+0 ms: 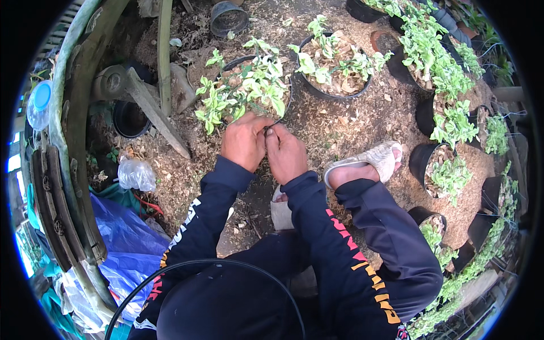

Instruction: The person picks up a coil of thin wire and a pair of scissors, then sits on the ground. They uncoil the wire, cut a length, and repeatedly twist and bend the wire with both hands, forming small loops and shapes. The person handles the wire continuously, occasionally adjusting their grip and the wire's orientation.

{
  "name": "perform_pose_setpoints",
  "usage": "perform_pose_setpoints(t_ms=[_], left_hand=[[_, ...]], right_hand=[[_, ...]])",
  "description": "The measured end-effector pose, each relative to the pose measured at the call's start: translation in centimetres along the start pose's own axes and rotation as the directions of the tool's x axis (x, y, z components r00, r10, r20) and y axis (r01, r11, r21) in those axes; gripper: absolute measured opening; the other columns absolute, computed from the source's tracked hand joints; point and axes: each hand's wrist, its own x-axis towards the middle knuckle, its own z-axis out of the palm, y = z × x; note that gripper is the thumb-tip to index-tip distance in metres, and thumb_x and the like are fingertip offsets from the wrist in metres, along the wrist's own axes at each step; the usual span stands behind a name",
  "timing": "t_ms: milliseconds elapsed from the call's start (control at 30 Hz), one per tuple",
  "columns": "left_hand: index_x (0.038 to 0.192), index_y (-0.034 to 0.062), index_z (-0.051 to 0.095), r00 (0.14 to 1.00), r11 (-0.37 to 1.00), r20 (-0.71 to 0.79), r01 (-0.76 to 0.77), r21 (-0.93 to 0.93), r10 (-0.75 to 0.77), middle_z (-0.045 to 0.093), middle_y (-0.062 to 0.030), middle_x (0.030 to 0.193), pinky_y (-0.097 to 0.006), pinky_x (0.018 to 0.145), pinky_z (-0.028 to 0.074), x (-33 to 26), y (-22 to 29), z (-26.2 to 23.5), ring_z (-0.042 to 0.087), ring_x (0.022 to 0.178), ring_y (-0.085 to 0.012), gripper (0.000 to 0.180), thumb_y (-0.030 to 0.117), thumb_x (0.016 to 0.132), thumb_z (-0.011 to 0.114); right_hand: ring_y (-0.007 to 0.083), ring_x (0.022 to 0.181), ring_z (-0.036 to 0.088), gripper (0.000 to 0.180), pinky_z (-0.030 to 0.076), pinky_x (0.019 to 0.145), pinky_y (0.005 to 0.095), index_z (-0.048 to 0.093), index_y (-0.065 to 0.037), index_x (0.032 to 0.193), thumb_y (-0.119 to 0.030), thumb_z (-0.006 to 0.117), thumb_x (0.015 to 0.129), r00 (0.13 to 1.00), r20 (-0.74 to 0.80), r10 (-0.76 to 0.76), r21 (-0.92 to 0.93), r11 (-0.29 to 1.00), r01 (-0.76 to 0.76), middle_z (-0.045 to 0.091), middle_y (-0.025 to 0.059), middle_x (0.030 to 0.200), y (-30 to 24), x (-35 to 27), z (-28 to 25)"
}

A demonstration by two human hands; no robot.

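My left hand (pixel 245 140) and my right hand (pixel 287 155) meet at the near rim of a black pot (pixel 290 101). The fingers of both are closed in a pinch, with the tips almost touching. A small dark bit shows between them, too little to name. Out of the pot grows a leafy plant (pixel 258 85) with pale green and yellowish leaves, spilling over the rim on the left. Just to its right stands a second black pot (pixel 334 96) with similar leaves and dry brown chips on its soil.
Several black pots of light green plants (pixel 451 122) line the right side. An empty dark pot (pixel 229 20) lies at the back. On the left are a wooden stake (pixel 156 113), a clear plastic bag (pixel 136 174) and a blue tarp (pixel 127 232). My sandalled foot (pixel 362 164) rests on the chip-strewn ground.
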Motion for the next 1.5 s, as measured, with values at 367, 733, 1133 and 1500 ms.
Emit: perform_pose_setpoints(t_ms=[367,733,1133,1500], left_hand=[[0.101,0.0043,0.078,0.989,0.986,0.027,0.146,-0.085,-0.144,0.066,-0.0148,0.086,-0.042,0.074,0.056,-0.3,-0.1,-0.1,0.068,0.079,-0.0344,0.029,-0.010,0.079,0.065],[0.096,0.0032,0.074,0.997,0.999,0.075,0.014,0.036,-0.016,0.060,-0.0136,0.092,-0.044,0.080,0.053,-1.1,-3.8,-5.2,0.064,0.090,-0.0362,0.030,-0.013,0.074,0.062],[0.097,0.0087,0.075,0.977,0.985,-0.158,-0.120,0.126,0.140,0.059,-0.0129,0.116,-0.042,0.095,0.050,-1.0,-9.8,-7.5,0.056,0.112,-0.0342,0.030,-0.010,0.075,0.068],[0.106,0.0025,0.069,0.960,0.997,-0.281,-0.007,-0.082,-0.017,0.061,-0.0133,0.102,-0.044,0.089,0.048,-6.2,1.2,0.2,0.058,0.100,-0.0337,0.024,-0.005,0.083,0.066]], right_hand=[[0.0055,0.045,0.043,0.025,0.032,0.036,0.0239,0.059,-0.010,0.094,-0.028,0.049,0.108,0.872,0.469,0.142,0.531,0.743,-0.407,0.053,-0.0011,0.068,1.5,2.0,-0.7],[0.0113,0.048,0.051,0.031,0.041,0.040,0.0286,0.061,-0.011,0.107,-0.039,0.049,0.110,0.930,0.261,-0.257,-0.172,0.936,0.307,0.063,0.0037,0.073,4.9,-1.9,-0.3],[0.0091,0.047,0.050,0.015,0.042,0.039,0.0263,0.053,-0.002,0.102,-0.017,0.058,0.101,0.945,0.272,0.181,0.418,0.862,-0.285,0.066,0.0099,0.081,1.0,6.4,-3.7],[0.0070,0.054,0.054,0.027,0.044,0.045,0.0242,0.055,-0.002,0.117,-0.027,0.057,0.107,0.950,0.220,0.221,0.546,0.779,-0.308,0.073,0.0099,0.096,1.4,-1.4,-0.2]])
